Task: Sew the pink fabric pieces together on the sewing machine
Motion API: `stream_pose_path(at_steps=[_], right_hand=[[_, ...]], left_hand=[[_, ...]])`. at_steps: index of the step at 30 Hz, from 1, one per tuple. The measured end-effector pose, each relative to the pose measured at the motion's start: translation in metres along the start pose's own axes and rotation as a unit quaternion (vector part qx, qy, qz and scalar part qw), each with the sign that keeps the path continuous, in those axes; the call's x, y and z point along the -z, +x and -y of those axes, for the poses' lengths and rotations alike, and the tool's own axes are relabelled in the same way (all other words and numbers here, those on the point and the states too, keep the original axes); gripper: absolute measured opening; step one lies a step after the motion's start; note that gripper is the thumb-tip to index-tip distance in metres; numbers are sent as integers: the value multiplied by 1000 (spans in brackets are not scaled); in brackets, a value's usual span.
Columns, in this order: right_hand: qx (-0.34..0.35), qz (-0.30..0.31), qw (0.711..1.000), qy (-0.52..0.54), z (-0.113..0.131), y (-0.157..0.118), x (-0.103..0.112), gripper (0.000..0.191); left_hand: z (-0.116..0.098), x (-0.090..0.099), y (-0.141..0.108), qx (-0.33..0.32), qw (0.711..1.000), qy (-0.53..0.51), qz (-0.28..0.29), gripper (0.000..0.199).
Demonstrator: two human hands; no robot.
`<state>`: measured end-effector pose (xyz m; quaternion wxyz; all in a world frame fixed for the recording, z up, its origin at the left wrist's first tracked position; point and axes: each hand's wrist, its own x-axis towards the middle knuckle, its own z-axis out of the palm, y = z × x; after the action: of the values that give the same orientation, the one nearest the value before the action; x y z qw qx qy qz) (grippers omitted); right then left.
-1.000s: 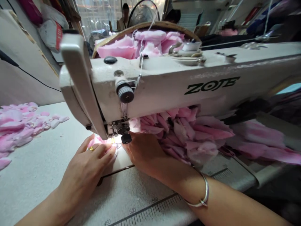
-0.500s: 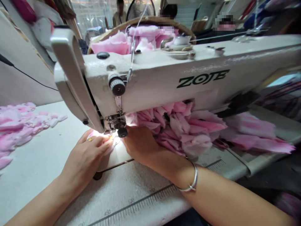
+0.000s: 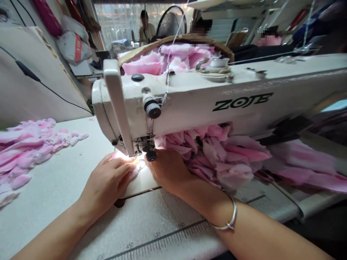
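A white ZOJE sewing machine (image 3: 187, 104) stands before me, its needle area brightly lit. My left hand (image 3: 110, 177) lies left of the needle, its bent fingers together over a small piece of pink fabric (image 3: 116, 156). A yellow ring shows on that hand. On the right of the needle, my right hand (image 3: 168, 169) is curled closed, with its fingertips partly behind a black knob (image 3: 151, 156). What they hold is hidden. A bunched heap of pink fabric strips (image 3: 214, 155) lies beside and behind this hand, under the machine arm. A silver bangle (image 3: 231, 216) circles my right wrist.
More pink petal-like pieces (image 3: 35, 144) lie on the left of the white table (image 3: 81, 169). Behind the machine stands a basket (image 3: 227, 48) full of pink fabric. A printed ruler (image 3: 162, 236) runs along the front. People and a fan (image 3: 172, 25) are in the background.
My view has shifted, so the machine and both hands appear farther right in the picture. Both hands stay beside the needle in nearly the same pose.
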<state>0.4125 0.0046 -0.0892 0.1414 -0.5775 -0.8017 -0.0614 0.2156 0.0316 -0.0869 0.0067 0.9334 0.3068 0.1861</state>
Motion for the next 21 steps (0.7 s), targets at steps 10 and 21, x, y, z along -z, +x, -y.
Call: stream_pose_path(at_steps=[10, 21], right_hand=[[-12, 21, 1000, -1, 2, 0, 5, 14], [-31, 41, 998, -45, 5, 2, 5, 19]], left_hand=[[14, -13, 12, 172, 985, 13, -16, 14], [8, -17, 22, 168, 979, 118, 22, 19]])
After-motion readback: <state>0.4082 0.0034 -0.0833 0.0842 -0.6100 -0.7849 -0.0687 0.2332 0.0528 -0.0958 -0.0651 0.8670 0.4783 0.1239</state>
